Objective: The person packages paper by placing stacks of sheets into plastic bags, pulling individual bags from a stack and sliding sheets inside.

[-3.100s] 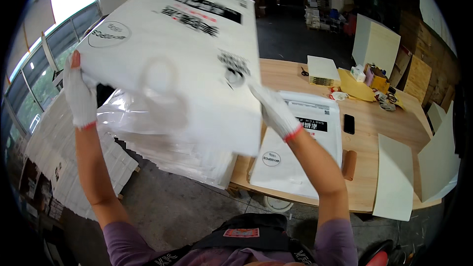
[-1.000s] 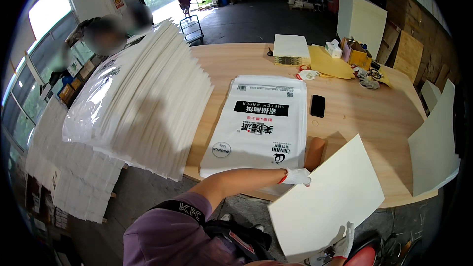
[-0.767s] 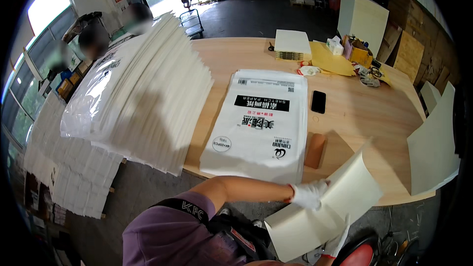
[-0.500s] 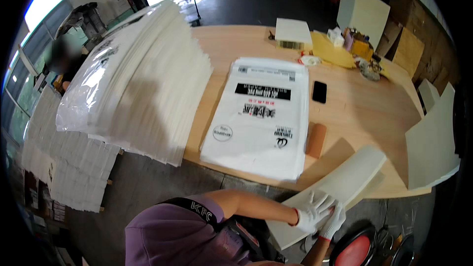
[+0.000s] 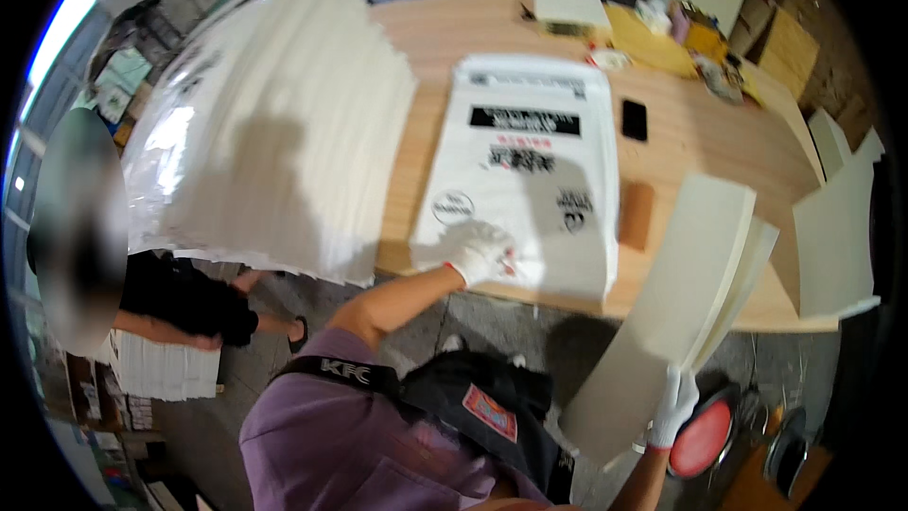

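My left hand [image 5: 484, 254], in a white glove, is over the near edge of a white printed plastic sack [image 5: 530, 199] lying flat on the table. Its fingers are blurred, so their grip cannot be made out. My right hand [image 5: 673, 405], gloved too, is closed on the near right edge of a long off-white folded sheet [image 5: 662, 293]. The sheet leans at a slant over the table's front edge, with its second leaf standing apart on the right. A brown block [image 5: 637, 216] lies between sack and sheet.
A tall stack of white sacks [image 5: 274, 151] fills the table's left side. Beyond the sack lies a black phone [image 5: 634, 119]. A white box [image 5: 570, 6] stands at the back. A person [image 5: 180, 298] is at the left, and a red round seat [image 5: 702, 440] is at lower right.
My left hand has left the sheet and moved left to the sack. The sheet has turned more upright, its leaves now apart. The person at left has come nearer.
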`<action>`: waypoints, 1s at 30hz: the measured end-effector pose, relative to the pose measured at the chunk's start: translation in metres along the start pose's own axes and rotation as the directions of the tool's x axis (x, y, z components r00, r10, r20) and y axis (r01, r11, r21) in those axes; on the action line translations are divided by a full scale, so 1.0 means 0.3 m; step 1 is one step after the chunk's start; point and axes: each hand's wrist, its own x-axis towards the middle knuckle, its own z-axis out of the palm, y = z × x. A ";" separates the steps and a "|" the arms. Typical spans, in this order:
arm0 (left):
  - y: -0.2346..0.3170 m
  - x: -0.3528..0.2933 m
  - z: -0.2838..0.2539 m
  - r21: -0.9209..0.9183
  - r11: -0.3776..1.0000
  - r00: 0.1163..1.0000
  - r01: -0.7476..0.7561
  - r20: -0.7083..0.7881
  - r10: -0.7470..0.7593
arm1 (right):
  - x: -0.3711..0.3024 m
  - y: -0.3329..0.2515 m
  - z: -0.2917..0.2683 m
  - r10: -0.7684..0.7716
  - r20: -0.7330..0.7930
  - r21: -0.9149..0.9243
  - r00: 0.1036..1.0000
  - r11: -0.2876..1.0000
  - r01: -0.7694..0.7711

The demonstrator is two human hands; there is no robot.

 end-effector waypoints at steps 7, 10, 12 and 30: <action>-0.122 0.101 0.088 -0.449 0.893 0.999 -0.036 0.015 0.047 | -0.023 -0.074 0.116 -0.158 0.176 -0.193 0.972 0.962 0.192; -0.144 0.102 0.100 -0.493 0.867 0.996 -0.067 0.020 0.088 | -0.038 -0.131 0.144 -0.166 0.255 -0.220 0.953 0.949 0.224; -0.148 0.116 0.074 -0.422 0.896 0.984 -0.136 0.050 0.172 | -0.051 -0.177 0.152 -0.189 0.324 -0.252 0.927 0.927 0.277; -0.057 0.375 -0.654 -0.948 0.223 0.949 -0.229 -0.167 0.266 | -0.035 -0.334 0.164 -0.205 0.592 -0.425 0.779 0.743 0.518</action>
